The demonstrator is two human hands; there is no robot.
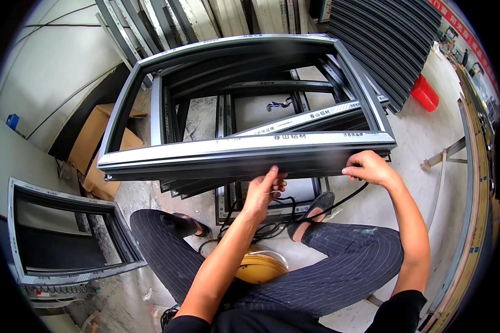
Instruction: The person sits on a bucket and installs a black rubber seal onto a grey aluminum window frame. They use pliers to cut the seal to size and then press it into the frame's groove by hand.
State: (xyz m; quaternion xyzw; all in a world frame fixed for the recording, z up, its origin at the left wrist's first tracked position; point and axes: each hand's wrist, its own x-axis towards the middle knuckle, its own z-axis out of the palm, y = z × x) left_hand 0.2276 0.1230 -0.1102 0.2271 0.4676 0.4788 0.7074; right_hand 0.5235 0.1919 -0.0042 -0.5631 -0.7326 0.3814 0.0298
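Note:
A dark grey window frame [205, 149] with printed protective film on its face lies in front of me, on top of a stack of similar frames [272, 123]. My left hand [265, 188] is at the middle of its near side, thumb raised against the dark edge and fingers curled; what they hold, if anything, is hidden. Further right along that side, my right hand [370, 168] pinches a black rubber strip [347, 195] close to the frame. A small orange spot shows beneath its fingertips. From there the strip hangs down toward a loose black coil [269, 226] between my feet.
A yellow round container [261, 267] sits between my legs. Another frame [66, 275] stands at the left, near an opened cardboard box [97, 139]. Upright profiles [228, 19] line the back, beside stacked dark profiles [380, 41] and a red bucket [426, 93]. A long rack [472, 183] runs along the right.

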